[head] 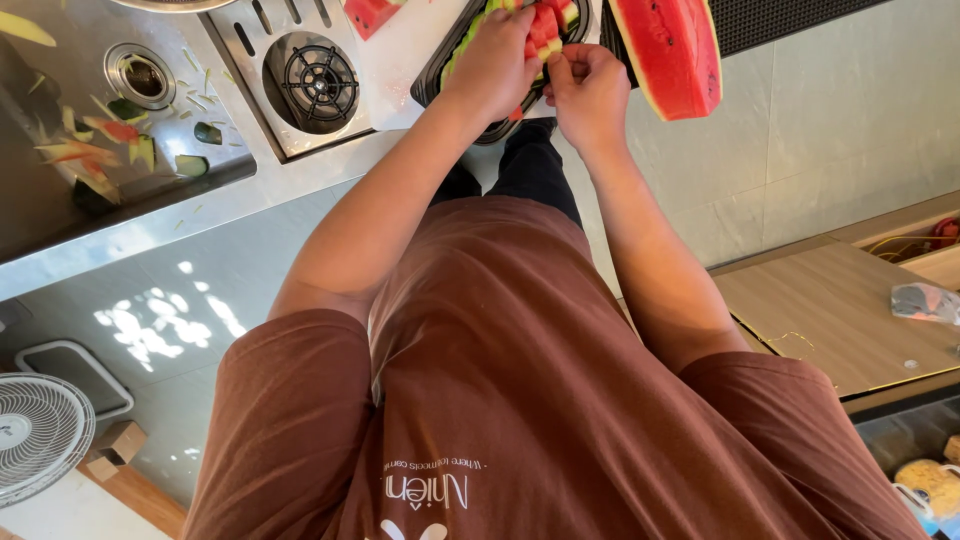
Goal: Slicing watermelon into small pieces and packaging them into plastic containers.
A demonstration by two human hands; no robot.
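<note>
While the left hand presses down on watermelon pieces in the black tray, the right hand pinches one just beside it.

Pale tiled floor with sunlight patches. Steel sink holding rind scraps, drain grate beside it. White fan lower left; wooden tabletop right.

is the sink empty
No, the sink holds scattered watermelon rind scraps, green and red pieces lying near the drain.
</note>
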